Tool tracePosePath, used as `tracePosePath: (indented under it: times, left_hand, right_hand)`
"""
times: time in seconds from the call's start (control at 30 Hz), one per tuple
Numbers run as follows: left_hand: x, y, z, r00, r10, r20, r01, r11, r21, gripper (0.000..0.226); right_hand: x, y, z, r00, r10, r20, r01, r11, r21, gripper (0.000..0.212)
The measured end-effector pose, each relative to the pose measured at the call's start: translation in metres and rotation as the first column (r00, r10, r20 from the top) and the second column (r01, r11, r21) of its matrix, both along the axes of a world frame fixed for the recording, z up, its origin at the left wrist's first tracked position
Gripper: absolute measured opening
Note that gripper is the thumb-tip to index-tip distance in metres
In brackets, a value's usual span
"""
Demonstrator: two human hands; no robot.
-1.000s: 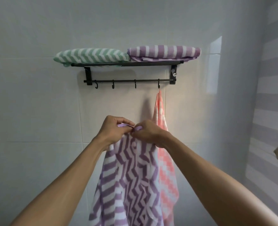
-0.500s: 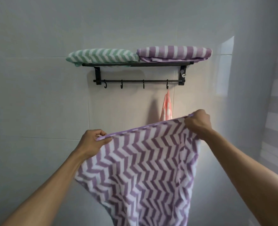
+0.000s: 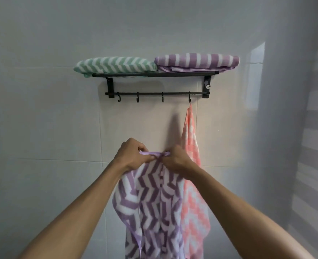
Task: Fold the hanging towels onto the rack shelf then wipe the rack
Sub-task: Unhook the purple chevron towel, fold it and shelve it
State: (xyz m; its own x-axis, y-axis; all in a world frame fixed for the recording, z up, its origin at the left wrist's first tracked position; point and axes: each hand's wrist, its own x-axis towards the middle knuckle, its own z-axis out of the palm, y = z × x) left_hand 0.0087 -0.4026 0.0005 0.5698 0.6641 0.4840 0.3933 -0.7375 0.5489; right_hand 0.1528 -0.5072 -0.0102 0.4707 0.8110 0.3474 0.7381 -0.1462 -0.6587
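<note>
Below the rack, we pinch the purple-and-white chevron towel (image 3: pixel 154 202) at its top edge, left hand (image 3: pixel 131 156) and right hand (image 3: pixel 178 159) close together, cloth hanging. Behind it, the pink checked towel (image 3: pixel 191 184) hangs from the black metal wall rack (image 3: pixel 154 74), whose shelf carries a folded green chevron towel (image 3: pixel 113 65) and a folded purple striped towel (image 3: pixel 197 61).

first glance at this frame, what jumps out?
Two hands, left and right, meet at centre frame, pinching the top edge of a purple zigzag towel that hangs down between the forearms. Right behind it, a pink towel hangs from the rightmost hook of the black rack. On the shelf above lie a folded green towel and, to its right, a folded purple striped towel.
</note>
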Motion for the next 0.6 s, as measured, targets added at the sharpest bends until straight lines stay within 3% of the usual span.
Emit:
tracePosePath:
  times: [0.1, 0.17, 0.3, 0.4, 0.5, 0.6]
  left_hand:
    - [-0.023, 0.018, -0.011, 0.994, 0.042, -0.096, -0.050, 0.995, -0.081, 0.046]
    - [-0.038, 0.029, -0.019, 0.997, 0.043, -0.063, -0.053, 0.984, -0.167, 0.047]
    - [-0.047, 0.024, -0.029, 0.961, -0.009, 0.277, 0.149, 0.859, -0.490, 0.016]
    - [-0.033, 0.015, -0.030, 0.869, 0.079, 0.489, 0.250, 0.782, -0.571, 0.015]
    - [-0.016, 0.010, -0.027, 0.817, 0.233, 0.527, 0.158, 0.789, -0.593, 0.016]
    - [-0.002, 0.005, -0.020, 0.786, 0.283, 0.549, 0.142, 0.783, -0.606, 0.020]
  right_hand:
    - [0.023, -0.013, 0.010, 0.994, -0.105, -0.011, 0.105, 0.994, 0.030, 0.022]
    - [0.040, -0.024, 0.015, 0.984, -0.175, -0.045, 0.177, 0.984, 0.038, 0.029]
    - [0.058, -0.031, 0.013, 0.965, -0.230, -0.123, 0.231, 0.973, -0.005, 0.026]
    - [0.054, -0.029, 0.010, 0.955, -0.214, -0.206, 0.224, 0.974, 0.030, 0.008]
    - [0.050, -0.026, 0.013, 0.901, -0.201, -0.385, 0.274, 0.950, 0.147, 0.037]
    - [0.038, -0.024, 0.019, 0.848, -0.086, -0.522, 0.250, 0.934, 0.253, 0.021]
